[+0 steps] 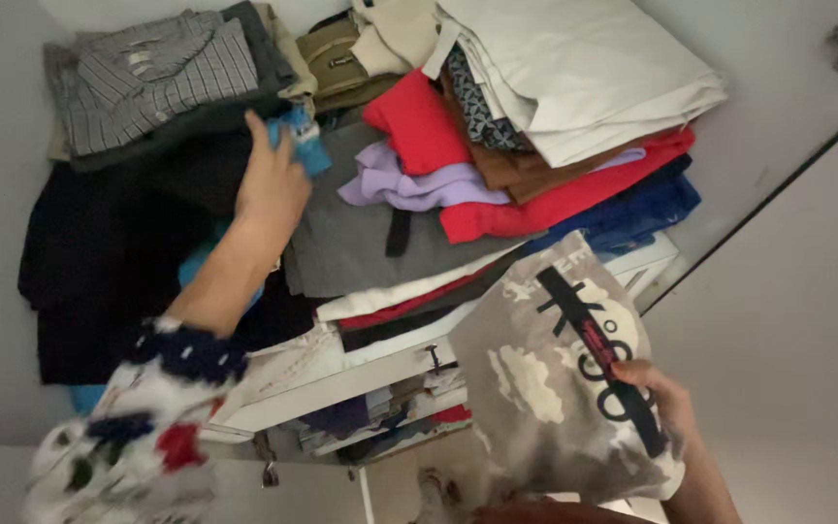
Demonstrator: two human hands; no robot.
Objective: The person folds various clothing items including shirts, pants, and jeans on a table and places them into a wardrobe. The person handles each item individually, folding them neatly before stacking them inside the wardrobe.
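Head view: left hand (272, 184) on, maybe gripping, blue cloth (305, 141); right hand (654, 393) holds camo garment (545, 388).

The left hand (272, 184) covers part of a blue garment (305, 139), and its fingertips are lost among the dark clothes (109, 252) beside it. Below the hand, the patterned sleeve (138, 427) is blurred and cut off by the bottom edge.

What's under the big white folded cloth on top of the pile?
Under the white folded cloth lie a dark patterned piece, a brown garment, a red one and blue fabric. How far each reaches beneath is covered, so their full shapes cannot be seen.
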